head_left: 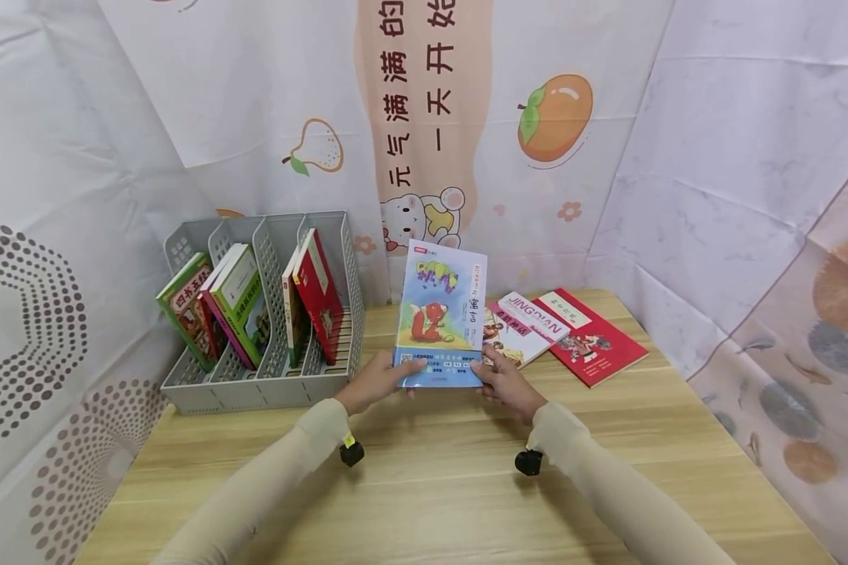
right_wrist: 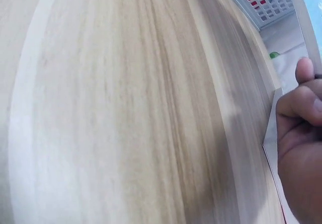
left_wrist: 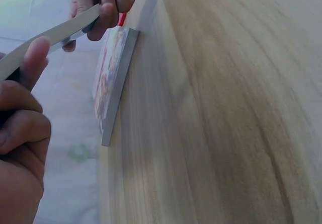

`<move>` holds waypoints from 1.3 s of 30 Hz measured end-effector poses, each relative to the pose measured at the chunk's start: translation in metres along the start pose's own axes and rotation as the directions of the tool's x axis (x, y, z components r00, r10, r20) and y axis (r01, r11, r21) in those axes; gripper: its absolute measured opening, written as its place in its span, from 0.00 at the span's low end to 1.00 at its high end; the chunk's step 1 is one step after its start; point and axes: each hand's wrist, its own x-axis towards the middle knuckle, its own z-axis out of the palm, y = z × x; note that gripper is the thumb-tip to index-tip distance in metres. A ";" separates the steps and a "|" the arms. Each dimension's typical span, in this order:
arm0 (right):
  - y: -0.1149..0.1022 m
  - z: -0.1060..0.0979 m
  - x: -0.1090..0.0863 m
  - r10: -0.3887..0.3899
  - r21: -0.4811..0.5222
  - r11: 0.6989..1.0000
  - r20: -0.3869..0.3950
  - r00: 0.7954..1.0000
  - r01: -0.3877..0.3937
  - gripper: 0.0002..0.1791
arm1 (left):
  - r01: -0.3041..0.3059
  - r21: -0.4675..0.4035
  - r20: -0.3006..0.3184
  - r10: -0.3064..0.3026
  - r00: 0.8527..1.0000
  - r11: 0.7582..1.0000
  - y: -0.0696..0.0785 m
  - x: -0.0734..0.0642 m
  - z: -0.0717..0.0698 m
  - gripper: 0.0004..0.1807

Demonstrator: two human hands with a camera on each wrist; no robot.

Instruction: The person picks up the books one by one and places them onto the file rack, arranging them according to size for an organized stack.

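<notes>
A blue picture book (head_left: 438, 314) with a red fox on its cover is held up off the table, its front facing me. My left hand (head_left: 377, 379) grips its lower left corner, thumb over the cover. At the lower right corner my right hand (head_left: 506, 383) pinches it the same way. In the left wrist view the book's edge runs between the left hand (left_wrist: 22, 128) and the right hand (left_wrist: 103, 7). The right wrist view shows the curled right hand (right_wrist: 302, 143) at the book's edge (right_wrist: 307, 22).
A grey file rack (head_left: 261, 390) at the left holds several upright books, such as a red one (head_left: 318, 294) and a green one (head_left: 239, 294). Behind my right hand lie a white book (head_left: 526, 322) and a red book (head_left: 601, 345) on the wooden table (head_left: 438, 486). A printed curtain hangs behind.
</notes>
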 end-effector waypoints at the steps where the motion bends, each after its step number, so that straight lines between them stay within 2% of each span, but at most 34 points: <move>1: 0.000 0.001 0.000 0.008 -0.009 1.000 -0.013 1.000 -0.008 0.24 | -0.016 0.007 -0.006 0.016 1.000 1.000 0.000 0.000 0.001 0.27; 5: 0.002 0.003 0.002 0.036 -0.083 0.996 -0.077 0.996 -0.042 0.19 | -0.052 0.043 -0.051 0.055 0.997 0.998 0.001 -0.004 0.005 0.25; 13: 0.002 0.006 0.005 0.097 -0.172 0.978 -0.148 0.984 -0.122 0.20 | -0.079 0.167 -0.135 0.102 0.986 0.983 0.002 -0.012 0.010 0.25; 16: 0.002 0.009 0.006 0.109 -0.186 0.973 -0.159 0.981 -0.139 0.21 | -0.081 0.199 -0.162 0.114 0.980 0.977 0.001 -0.015 0.008 0.26; 23: 0.002 0.020 0.010 0.121 -0.164 0.976 -0.144 0.982 -0.144 0.24 | -0.073 0.203 -0.238 0.122 0.964 0.977 -0.003 -0.027 0.002 0.26; 25: 0.001 0.024 0.012 0.122 -0.166 0.976 -0.141 0.982 -0.145 0.26 | -0.068 0.206 -0.272 0.123 0.954 0.976 -0.004 -0.030 0.000 0.26; 30: -0.001 0.034 0.018 0.112 -0.191 0.972 -0.124 0.986 -0.134 0.27 | -0.077 0.224 -0.359 0.156 0.920 0.972 -0.005 -0.039 -0.007 0.27; 34: -0.002 0.045 0.023 0.111 -0.188 0.974 -0.093 0.989 -0.127 0.26 | -0.099 0.235 -0.396 0.188 0.899 0.967 -0.005 -0.045 -0.015 0.27; 39: -0.002 0.061 0.029 0.094 -0.197 0.975 -0.056 0.994 -0.104 0.24 | -0.096 0.297 -0.445 0.226 0.867 0.950 -0.007 -0.056 -0.025 0.27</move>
